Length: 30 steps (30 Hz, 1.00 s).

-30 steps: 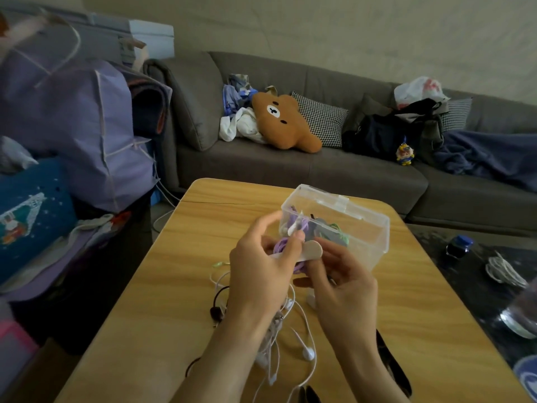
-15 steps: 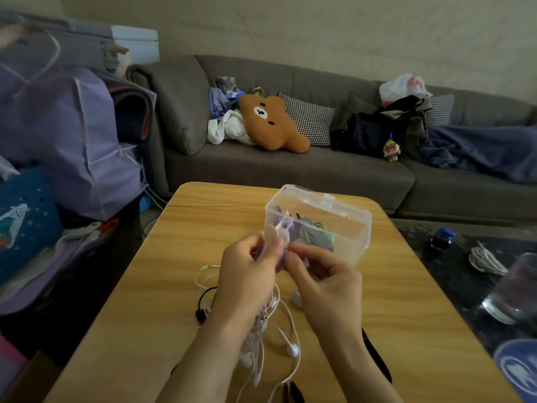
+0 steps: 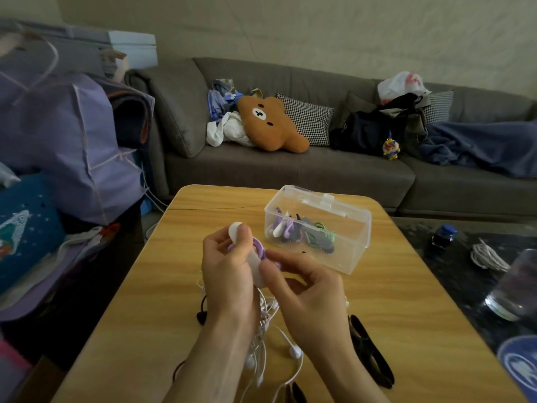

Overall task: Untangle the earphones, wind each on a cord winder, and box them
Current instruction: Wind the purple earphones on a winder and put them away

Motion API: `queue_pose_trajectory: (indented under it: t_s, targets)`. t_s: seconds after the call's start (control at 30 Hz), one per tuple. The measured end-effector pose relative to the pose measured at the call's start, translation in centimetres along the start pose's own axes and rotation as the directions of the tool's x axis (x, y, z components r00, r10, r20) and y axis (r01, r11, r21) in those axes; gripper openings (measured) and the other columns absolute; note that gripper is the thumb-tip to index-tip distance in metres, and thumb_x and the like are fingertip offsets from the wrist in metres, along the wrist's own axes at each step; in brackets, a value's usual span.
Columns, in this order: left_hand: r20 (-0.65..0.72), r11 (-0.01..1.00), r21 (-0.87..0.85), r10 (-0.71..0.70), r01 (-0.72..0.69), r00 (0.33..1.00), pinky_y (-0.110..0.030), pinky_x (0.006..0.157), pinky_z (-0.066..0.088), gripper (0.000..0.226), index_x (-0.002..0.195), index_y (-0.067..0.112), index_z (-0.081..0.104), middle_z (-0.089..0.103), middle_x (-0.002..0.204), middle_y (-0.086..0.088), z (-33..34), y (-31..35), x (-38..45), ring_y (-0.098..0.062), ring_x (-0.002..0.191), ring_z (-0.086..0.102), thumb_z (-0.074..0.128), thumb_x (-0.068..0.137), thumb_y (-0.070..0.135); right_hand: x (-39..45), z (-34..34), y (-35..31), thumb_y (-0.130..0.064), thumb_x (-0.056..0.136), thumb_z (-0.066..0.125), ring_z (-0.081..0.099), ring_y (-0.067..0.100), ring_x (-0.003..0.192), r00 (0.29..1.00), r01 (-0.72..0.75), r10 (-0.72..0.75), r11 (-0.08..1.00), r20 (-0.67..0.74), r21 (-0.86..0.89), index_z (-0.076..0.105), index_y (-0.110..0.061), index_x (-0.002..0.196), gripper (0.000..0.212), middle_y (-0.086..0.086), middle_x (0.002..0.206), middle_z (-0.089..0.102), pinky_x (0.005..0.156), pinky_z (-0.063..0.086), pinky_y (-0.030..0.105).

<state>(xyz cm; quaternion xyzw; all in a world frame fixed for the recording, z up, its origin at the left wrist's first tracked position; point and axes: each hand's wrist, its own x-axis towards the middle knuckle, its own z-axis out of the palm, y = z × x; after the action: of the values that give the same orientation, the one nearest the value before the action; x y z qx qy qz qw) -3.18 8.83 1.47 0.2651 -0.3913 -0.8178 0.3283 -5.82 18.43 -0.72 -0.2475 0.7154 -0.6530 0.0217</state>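
- Just above the tabletop (image 3: 151, 309), the left hand (image 3: 226, 274) is gripping a white cord winder (image 3: 255, 267) wound with purple cord (image 3: 259, 246), its long axis running from upper left to lower right.
- Touching the winder's lower end, the right hand (image 3: 308, 289) is pinching the purple cord there, so it is the nearer for finishing the wrap.
- Under both wrists, tangled white earphones (image 3: 293, 350) are lying loose.
- Beyond the hands to the right, the open clear box (image 3: 348, 251) is holding wound sets, within easy reach.
- Farther back, a grey sofa (image 3: 290, 170) is carrying cushions.
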Motion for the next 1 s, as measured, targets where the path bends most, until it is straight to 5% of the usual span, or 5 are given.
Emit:
queue_pose_trajectory:
  t_s: [0.2,0.53,0.67,0.83,1.0]
  targets:
    - [-0.016,0.988,-0.15,0.023,-0.025,1.0,-0.044,0.067,0.054,0.01,0.096,0.016,0.06,0.062,0.081,-0.01,0.3,-0.1,-0.7,-0.026,0.07,0.062,0.068,0.09,0.017,0.0,0.2,0.2,-0.005,0.073,0.087,0.074,0.014,0.084,0.996,0.048,-0.044,0.998,-0.081,0.052,0.08,-0.027,0.098,0.035,-0.006,0.091,0.075,0.077,0.06,0.027]
    - [-0.021,0.932,0.336,0.154,-0.138,0.988,-0.025,0.065,0.053,0.009,0.083,0.017,0.074,0.075,0.081,0.003,-0.7,-0.4,0.0,-0.014,0.077,0.072,0.081,0.08,0.02,1.4,-2.4,0.1,-0.013,0.08,0.081,0.072,0.008,0.075,0.995,-0.023,0.021,1.0,-0.098,-0.017,0.078,-0.031,0.089,0.02,-0.009,0.082,0.077,0.07,0.058,0.023]
    - [-0.089,0.987,0.159,0.025,-0.011,0.996,-0.037,0.077,0.059,0.007,0.088,0.01,0.072,0.075,0.087,-0.007,-0.5,-0.6,0.1,-0.026,0.085,0.073,0.077,0.083,0.011,1.4,-2.1,0.3,-0.023,0.082,0.079,0.072,0.007,0.08,0.992,-0.007,0.001,0.999,-0.123,-0.044,0.079,-0.027,0.093,0.012,-0.007,0.087,0.076,0.07,0.058,0.022]
    - [-0.072,0.989,-0.089,-0.128,0.122,0.989,-0.023,0.058,0.059,0.007,0.092,0.002,0.066,0.073,0.089,-0.015,-0.1,0.1,-0.1,-0.022,0.076,0.072,0.068,0.088,0.007,1.5,-2.4,0.3,-0.035,0.081,0.072,0.074,0.016,0.073,0.995,0.015,-0.019,0.999,-0.097,-0.041,0.077,-0.023,0.103,0.025,-0.003,0.087,0.076,0.065,0.061,0.03]
    - [-0.037,0.984,-0.135,-0.122,0.116,0.992,-0.024,0.061,0.06,0.008,0.092,0.001,0.065,0.073,0.087,-0.014,-0.1,0.1,-0.2,-0.018,0.072,0.073,0.067,0.088,0.007,1.6,-2.0,-0.2,-0.017,0.087,0.067,0.075,0.027,0.08,0.984,-0.143,0.175,0.886,-0.033,0.441,0.076,-0.002,0.098,0.02,0.013,0.092,0.077,0.069,0.061,0.027]
